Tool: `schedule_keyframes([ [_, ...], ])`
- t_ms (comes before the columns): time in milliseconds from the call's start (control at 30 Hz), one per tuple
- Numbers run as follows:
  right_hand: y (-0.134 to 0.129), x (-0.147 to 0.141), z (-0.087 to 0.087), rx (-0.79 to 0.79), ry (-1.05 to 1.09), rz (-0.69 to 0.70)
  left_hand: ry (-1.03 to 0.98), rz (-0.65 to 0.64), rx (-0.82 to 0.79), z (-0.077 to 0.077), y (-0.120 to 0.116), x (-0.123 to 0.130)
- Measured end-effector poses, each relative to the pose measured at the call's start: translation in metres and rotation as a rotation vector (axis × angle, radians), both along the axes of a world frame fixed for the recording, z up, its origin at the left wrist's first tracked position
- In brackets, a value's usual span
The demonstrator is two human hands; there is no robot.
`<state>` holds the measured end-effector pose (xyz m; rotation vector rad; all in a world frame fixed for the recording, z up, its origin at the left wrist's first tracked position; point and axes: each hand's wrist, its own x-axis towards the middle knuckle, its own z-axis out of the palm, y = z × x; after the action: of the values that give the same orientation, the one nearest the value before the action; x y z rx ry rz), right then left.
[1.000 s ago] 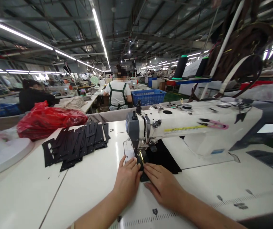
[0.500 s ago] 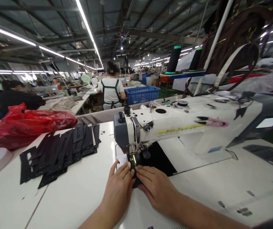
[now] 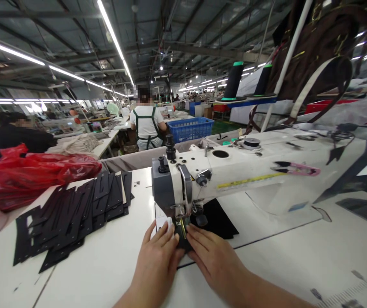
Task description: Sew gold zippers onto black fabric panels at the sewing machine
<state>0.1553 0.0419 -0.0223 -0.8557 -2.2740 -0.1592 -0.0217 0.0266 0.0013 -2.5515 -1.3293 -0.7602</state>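
Note:
Under the needle of a white sewing machine (image 3: 183, 188) lies a dark piece of material (image 3: 183, 244) with a gold-toothed zipper (image 3: 183, 228) on it. My left hand (image 3: 157, 259) rests on its left side, fingers stretched forward beside a small white piece (image 3: 162, 222) at the machine head. My right hand (image 3: 213, 256) lies flat on the right side, fingertips close to the zipper. Both hands are open and press down on the material, partly covering it. A larger black panel (image 3: 220, 220) lies behind my right hand, under the machine arm.
Overlapping black strips (image 3: 74, 218) lie on the left of the table (image 3: 87, 278), near a red plastic bag (image 3: 38, 171). Pink-handled thread snips (image 3: 299, 168) sit on the machine arm. Beyond are black thread cones (image 3: 234, 81), a blue basket (image 3: 191, 129) and a person (image 3: 146, 122) facing away.
The zipper and dark material have come slightly toward me, and more gold teeth show between my hands. Both hands stay flat beside it. The view has shifted a little.

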Motion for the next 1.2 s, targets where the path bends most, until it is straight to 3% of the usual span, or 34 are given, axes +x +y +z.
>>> schedule_keyframes([
  [133, 0.000, 0.004, -0.006, 0.128, -0.073, -0.017, 0.021, -0.049, 0.018, 0.000, -0.005, -0.001],
  [333, 0.009, 0.005, -0.002, 0.140, -0.100, 0.000, 0.031, -0.089, 0.037, 0.000, 0.003, -0.001],
  [633, 0.024, 0.003, 0.007, 0.068, -0.067, 0.051, -0.016, -0.108, 0.051, -0.001, 0.018, -0.003],
  [833, 0.033, -0.001, 0.009, -0.009, -0.020, -0.001, -0.047, -0.074, -0.020, 0.000, 0.026, -0.002],
  [1200, 0.033, -0.001, 0.014, -0.056, 0.049, 0.056, -0.120, -0.061, -0.040, -0.002, 0.028, -0.001],
])
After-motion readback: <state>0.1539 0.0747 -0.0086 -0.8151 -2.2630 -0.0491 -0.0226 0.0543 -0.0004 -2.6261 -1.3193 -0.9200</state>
